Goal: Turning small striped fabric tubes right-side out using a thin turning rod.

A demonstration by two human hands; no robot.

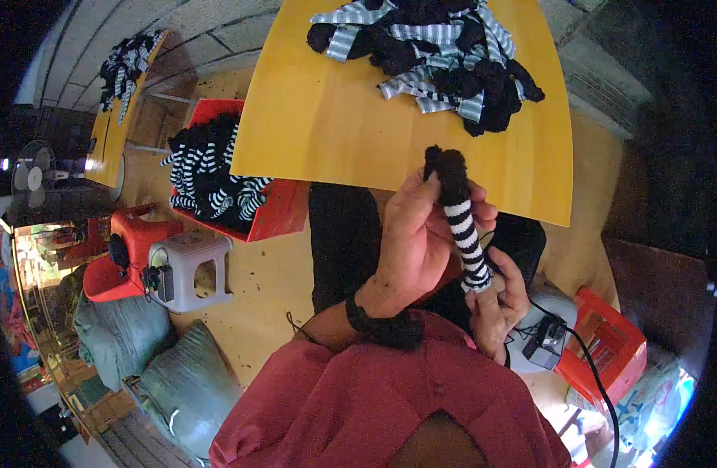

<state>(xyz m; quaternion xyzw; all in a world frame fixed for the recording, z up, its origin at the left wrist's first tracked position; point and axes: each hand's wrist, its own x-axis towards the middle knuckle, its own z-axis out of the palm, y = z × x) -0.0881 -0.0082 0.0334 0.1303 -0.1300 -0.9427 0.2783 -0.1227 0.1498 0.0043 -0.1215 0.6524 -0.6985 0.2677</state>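
Note:
Between my hands, in front of the table's near edge, is a narrow striped knitted tube, black and white, with a fuzzy black upper end. My left hand grips it near the black end, thumb on one side and fingertips showing on the other. Lower down, my right hand is closed round the pale bottom end, and part of its fingers lies behind the tube. A pile of black fuzzy pieces with grey-and-white striped strips lies farther off on the yellow table.
Left of the table, a red bin holds many striped tubes. Beyond it stand a grey plastic stool, a red stool and stuffed sacks. At right are a red crate-like stool and a black cable.

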